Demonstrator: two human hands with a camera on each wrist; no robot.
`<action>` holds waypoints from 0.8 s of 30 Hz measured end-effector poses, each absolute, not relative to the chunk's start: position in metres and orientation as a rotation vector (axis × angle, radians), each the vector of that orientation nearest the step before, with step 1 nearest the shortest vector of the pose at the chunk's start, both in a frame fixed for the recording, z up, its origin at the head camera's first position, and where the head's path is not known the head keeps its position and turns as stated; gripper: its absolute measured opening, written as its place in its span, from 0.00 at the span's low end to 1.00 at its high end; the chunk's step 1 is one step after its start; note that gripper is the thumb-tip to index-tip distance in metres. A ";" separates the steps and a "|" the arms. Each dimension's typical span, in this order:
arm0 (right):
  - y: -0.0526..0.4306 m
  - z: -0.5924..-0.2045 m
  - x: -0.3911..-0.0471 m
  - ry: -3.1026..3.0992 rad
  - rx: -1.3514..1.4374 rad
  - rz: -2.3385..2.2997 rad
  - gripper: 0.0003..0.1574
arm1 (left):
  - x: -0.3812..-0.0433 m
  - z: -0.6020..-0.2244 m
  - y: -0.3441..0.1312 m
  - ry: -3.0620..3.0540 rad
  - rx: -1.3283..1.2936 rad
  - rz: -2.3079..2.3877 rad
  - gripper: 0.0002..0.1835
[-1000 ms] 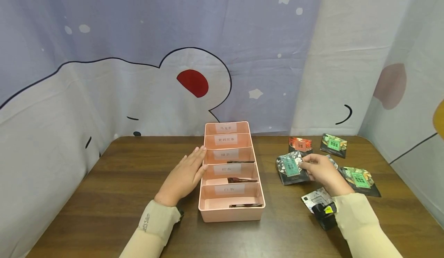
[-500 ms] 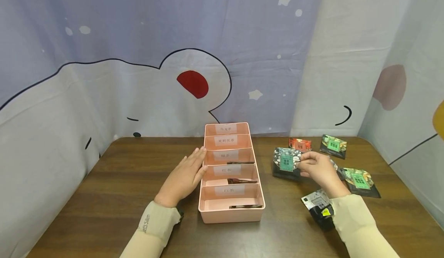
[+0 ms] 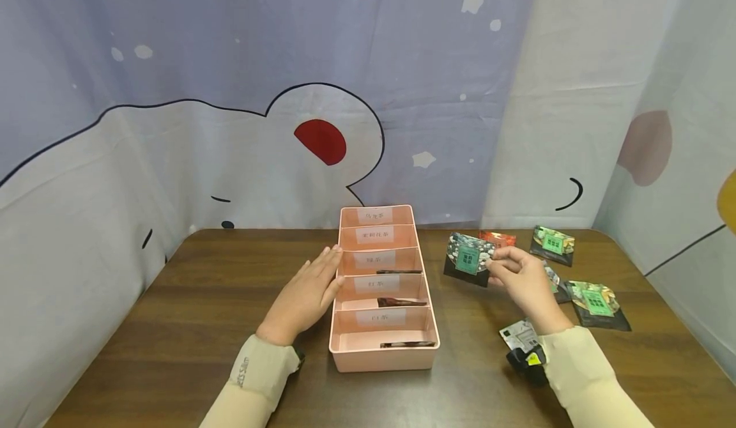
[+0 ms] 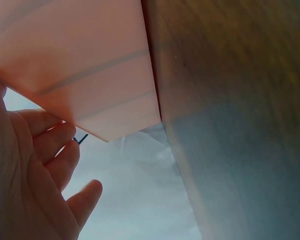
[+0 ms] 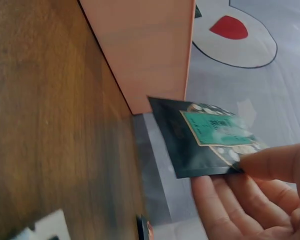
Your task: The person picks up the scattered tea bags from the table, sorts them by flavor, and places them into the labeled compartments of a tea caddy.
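My right hand (image 3: 526, 287) pinches a dark tea sachet (image 3: 467, 259) by its right edge. This sachet has a white floral print and a green label, and is raised above the table. In the right wrist view the thumb lies on top of the sachet (image 5: 215, 132) with the fingers beneath. To its left stands a long pink divided box (image 3: 382, 361) with a paper label in each compartment. One sachet stands on edge in each of the three nearest compartments, such as the front sachet (image 3: 407, 343). My left hand (image 3: 305, 297) rests its extended fingers along the box's left rim.
On the right of the wooden table (image 3: 230, 268) lie a red sachet (image 3: 501, 239), a green-labelled sachet (image 3: 552, 244) and another green-labelled sachet (image 3: 597, 303). A partly hidden sachet (image 3: 558, 287) lies behind the right hand, and a white-patterned sachet (image 3: 519, 335) lies near its wrist. A patterned curtain (image 3: 437, 96) hangs behind.
My right hand has lifted the floral sachet and moved it left and up, toward the box. It overlaps less of the red sachet's right side. The left hand has stayed still.
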State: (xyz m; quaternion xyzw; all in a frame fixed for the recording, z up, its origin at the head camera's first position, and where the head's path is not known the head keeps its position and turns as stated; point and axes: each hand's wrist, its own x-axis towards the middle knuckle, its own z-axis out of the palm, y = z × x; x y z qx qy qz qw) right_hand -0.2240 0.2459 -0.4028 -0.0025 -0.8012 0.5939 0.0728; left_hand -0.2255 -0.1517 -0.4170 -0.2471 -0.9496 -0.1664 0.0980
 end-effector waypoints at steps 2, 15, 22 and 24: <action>0.241 -0.402 -0.224 -2.361 0.016 1.780 0.16 | -0.225 -0.417 -0.153 -2.809 -0.724 -0.494 0.32; 0.221 -0.398 -0.218 -2.146 0.072 1.840 0.14 | -0.225 -0.415 -0.151 -2.818 -0.728 -0.481 0.32; 0.206 -0.399 -0.224 -2.015 0.164 1.876 0.14 | -0.224 -0.415 -0.151 -2.825 -0.730 -0.475 0.32; 0.203 -0.398 -0.228 -2.010 0.200 1.859 0.14 | -0.224 -0.415 -0.151 -2.827 -0.725 -0.468 0.33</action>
